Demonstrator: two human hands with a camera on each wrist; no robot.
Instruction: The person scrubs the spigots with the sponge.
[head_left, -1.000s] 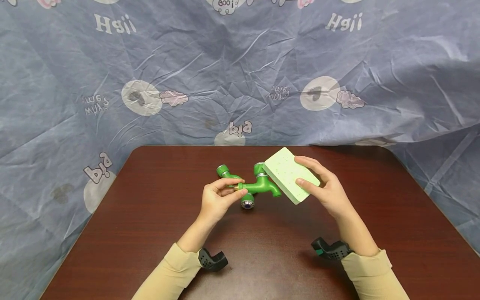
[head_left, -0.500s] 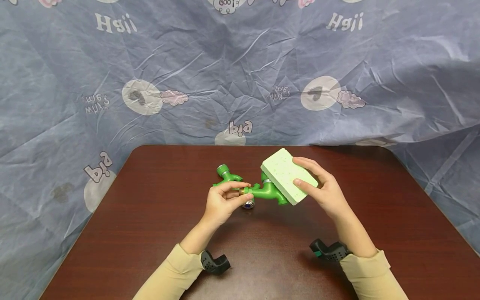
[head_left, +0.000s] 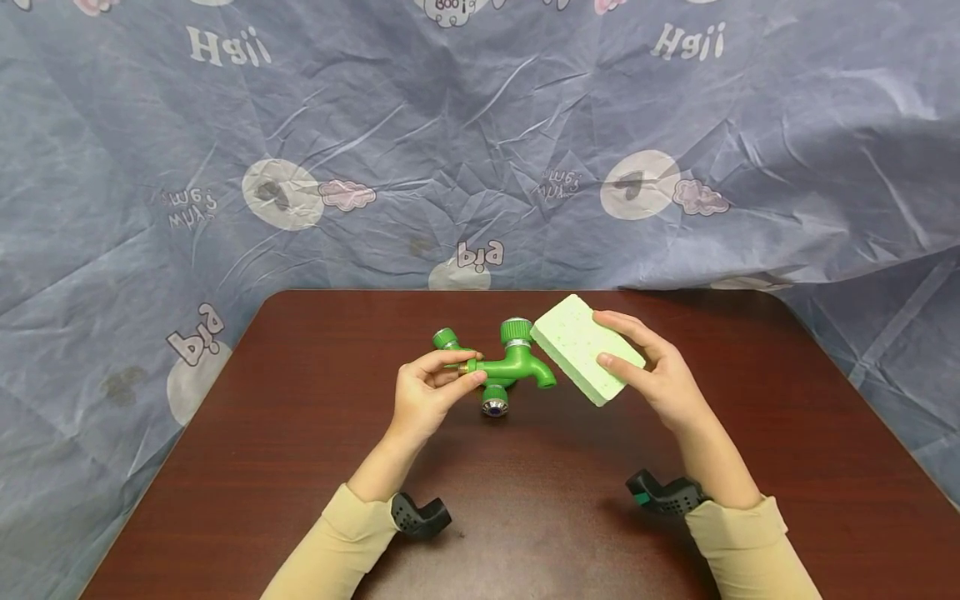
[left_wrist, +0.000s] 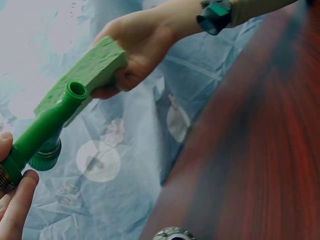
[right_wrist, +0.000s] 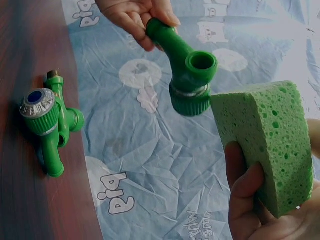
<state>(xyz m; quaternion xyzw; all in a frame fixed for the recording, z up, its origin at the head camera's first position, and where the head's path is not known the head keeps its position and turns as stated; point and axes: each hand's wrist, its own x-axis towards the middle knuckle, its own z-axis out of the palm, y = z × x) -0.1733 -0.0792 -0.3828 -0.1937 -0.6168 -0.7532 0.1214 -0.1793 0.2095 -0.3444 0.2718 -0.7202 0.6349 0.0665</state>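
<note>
A green faucet [head_left: 517, 364] is held up above the table, my left hand [head_left: 423, 396] pinching it between thumb and fingers near its brass threaded end. Its ribbed knob [head_left: 517, 331] points away from me and its spout to the right. My right hand [head_left: 660, 375] grips a light green sponge [head_left: 585, 346] by its right side. The sponge's left corner is right beside the knob; in the right wrist view that sponge [right_wrist: 265, 145] appears to meet the knob's edge [right_wrist: 190, 102], though contact is hard to confirm.
More green faucets lie on the dark red-brown table [head_left: 337, 467] behind the held one: one knob [head_left: 446, 338] shows at the back left, another knob [head_left: 495, 402] nearer me. A wrinkled blue printed cloth [head_left: 465, 150] hangs behind the table.
The held faucet went right and toward me, its knob partly behind the sponge, then came back left and up, uncovering the knob. The sponge shifted slightly left, then right.
</note>
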